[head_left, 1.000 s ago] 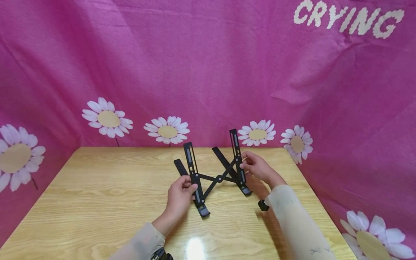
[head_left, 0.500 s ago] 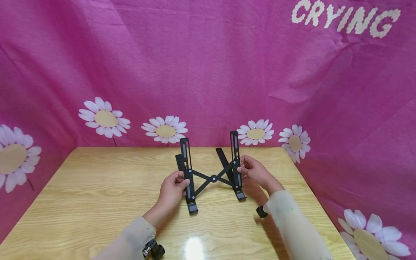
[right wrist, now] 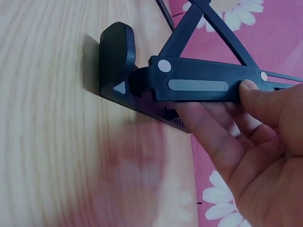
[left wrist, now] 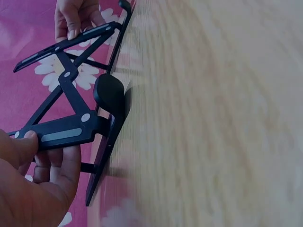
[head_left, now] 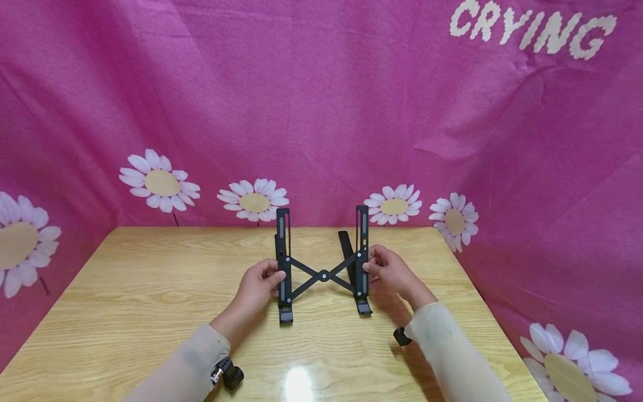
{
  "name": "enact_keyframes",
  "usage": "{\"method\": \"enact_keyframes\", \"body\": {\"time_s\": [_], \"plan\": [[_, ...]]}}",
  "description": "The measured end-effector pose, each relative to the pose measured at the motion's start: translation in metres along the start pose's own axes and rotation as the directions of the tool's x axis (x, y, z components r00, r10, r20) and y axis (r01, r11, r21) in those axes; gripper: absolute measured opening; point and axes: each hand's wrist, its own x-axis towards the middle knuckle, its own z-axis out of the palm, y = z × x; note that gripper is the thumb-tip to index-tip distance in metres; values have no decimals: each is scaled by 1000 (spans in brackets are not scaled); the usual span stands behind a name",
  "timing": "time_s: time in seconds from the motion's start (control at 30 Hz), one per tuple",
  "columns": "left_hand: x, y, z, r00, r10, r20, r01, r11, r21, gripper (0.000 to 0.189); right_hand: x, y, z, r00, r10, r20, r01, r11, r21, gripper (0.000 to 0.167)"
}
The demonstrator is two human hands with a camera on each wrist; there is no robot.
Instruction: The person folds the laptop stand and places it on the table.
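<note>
A black folding laptop stand (head_left: 324, 276) stands unfolded on the wooden table, its two side rails joined by crossed bars. Grey pads line the upper rails, and lipped feet face the person. My left hand (head_left: 260, 283) pinches the left rail, thumb on top and fingers beneath, as the left wrist view shows with the rail (left wrist: 61, 133) close up. On the other side my right hand (head_left: 394, 272) grips the right rail (right wrist: 199, 85) the same way. The right wrist view also shows a curved lip (right wrist: 116, 59) at the rail's lower end, near the tabletop.
The wooden table (head_left: 166, 301) ends at a pink cloth backdrop (head_left: 321, 111) printed with white daisies, which also rises along both sides. A small black device (head_left: 232, 375) is strapped at the left wrist, another (head_left: 401, 336) at the right.
The stand has turned to face the person squarely, its left rail shifting left and slightly up in view. Both hands keep their hold; the left moved left with its rail.
</note>
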Motion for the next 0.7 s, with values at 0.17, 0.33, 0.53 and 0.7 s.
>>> {"method": "enact_keyframes", "body": {"time_s": [0.17, 0.33, 0.53, 0.7], "plan": [[5, -2, -6, 1000, 15, 27, -15, 1000, 5, 10, -3, 0, 5, 1000, 11, -20, -10, 999, 41, 13], [7, -1, -10, 998, 33, 54, -33, 999, 7, 11, -5, 3, 6, 1000, -18, -3, 18, 998, 63, 15], [7, 1, -13, 992, 52, 112, -54, 998, 13, 15, -7, 7, 3, 999, -34, 22, 33, 998, 46, 21], [10, 1, -18, 987, 68, 143, -69, 998, 4, 22, -7, 6, 5, 999, -35, 38, 33, 997, 70, 26]]}}
